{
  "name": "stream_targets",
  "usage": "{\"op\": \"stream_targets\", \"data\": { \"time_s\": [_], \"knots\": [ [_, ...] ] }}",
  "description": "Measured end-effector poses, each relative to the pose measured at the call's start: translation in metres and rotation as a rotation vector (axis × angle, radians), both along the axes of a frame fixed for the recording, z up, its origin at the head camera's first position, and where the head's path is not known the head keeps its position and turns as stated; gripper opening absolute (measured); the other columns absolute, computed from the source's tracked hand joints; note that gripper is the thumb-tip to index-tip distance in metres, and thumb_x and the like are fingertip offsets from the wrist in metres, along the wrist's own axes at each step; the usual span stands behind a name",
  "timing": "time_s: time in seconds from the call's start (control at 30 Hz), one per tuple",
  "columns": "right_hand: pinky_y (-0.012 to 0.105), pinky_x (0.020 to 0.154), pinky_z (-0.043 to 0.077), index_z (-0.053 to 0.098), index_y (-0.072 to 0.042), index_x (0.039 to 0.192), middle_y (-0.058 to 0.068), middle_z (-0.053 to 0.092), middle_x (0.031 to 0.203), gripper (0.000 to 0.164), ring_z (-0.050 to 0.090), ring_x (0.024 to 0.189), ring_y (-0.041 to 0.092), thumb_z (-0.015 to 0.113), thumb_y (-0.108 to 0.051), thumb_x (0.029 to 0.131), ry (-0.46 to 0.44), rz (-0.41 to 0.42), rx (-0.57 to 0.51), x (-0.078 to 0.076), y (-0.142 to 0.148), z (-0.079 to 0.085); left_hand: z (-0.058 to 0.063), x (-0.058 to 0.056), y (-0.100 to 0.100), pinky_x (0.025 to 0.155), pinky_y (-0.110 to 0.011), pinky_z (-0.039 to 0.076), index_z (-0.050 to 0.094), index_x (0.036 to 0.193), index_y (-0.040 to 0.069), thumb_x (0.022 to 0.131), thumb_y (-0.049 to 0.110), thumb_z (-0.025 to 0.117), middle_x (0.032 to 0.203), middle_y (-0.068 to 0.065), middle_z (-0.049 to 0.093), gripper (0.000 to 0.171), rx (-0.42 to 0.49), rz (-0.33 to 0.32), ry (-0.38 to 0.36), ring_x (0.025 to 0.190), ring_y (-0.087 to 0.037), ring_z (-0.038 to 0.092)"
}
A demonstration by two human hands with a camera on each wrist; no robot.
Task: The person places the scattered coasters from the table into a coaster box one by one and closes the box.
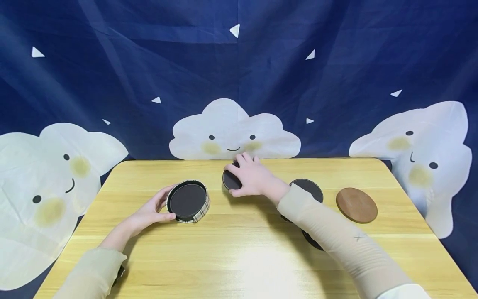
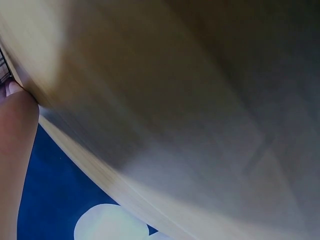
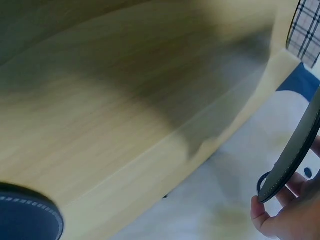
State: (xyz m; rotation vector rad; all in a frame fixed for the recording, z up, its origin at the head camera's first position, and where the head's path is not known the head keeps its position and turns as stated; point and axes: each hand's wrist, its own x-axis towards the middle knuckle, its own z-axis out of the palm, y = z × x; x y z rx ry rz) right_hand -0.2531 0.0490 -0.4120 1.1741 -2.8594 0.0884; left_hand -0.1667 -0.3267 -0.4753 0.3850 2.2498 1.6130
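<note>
My left hand (image 1: 147,214) grips the left side of a round coaster holder (image 1: 202,211) with a plaid outer wall and a dark inside, its thumb at the near rim. Right of it, toward the back of the table, my right hand (image 1: 255,176) holds a round dark coaster (image 1: 230,178) by the edge, with fingers spread over it. In the right wrist view, that coaster (image 3: 295,150) shows tilted, with pale stitching along its rim. Only a sliver of the holder (image 2: 4,69) appears in the left wrist view.
A brown round coaster (image 1: 356,205) lies at the right of the wooden table (image 1: 209,257). Dark coasters (image 1: 311,189) lie beside and partly under my right forearm, which hides some of them. A blue curtain (image 1: 239,66) with clouds hangs behind the table's far edge.
</note>
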Motion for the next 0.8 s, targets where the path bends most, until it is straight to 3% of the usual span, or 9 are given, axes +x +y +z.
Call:
{"op": "stream_targets", "data": {
  "time_s": [0.67,0.73,0.8],
  "knots": [
    [0.043,0.092,0.043,0.054,-0.030,0.147,0.011,0.049,0.145,0.075,0.044,0.130,0.028,0.074,-0.064,0.083,0.042,0.131,-0.034,0.023,-0.043,0.007,0.000,0.000,0.000,0.105,0.004,0.029,0.025,0.166,0.005,0.091,0.008,0.082,0.165,-0.031,0.032,0.095,-0.003,0.000,0.007,0.128,0.021,0.040],
    [0.043,0.092,0.044,0.054,-0.030,0.147,0.010,0.049,0.144,0.076,0.043,0.129,0.027,0.075,-0.063,0.082,0.041,0.147,-0.039,0.025,-0.047,0.008,0.001,0.000,0.000,0.105,0.004,0.029,0.025,0.167,0.005,0.091,0.009,0.082,0.165,-0.031,0.032,0.095,-0.006,0.000,0.005,0.130,0.019,0.041],
    [0.042,0.092,0.044,0.053,-0.030,0.148,0.009,0.049,0.143,0.077,0.043,0.128,0.026,0.074,-0.064,0.082,0.047,0.162,-0.039,0.026,-0.052,0.009,0.001,0.000,0.000,0.105,0.004,0.029,0.025,0.167,0.006,0.091,0.009,0.082,0.165,-0.030,0.032,0.095,-0.011,0.001,0.001,0.139,0.008,0.041]
  ]
}}
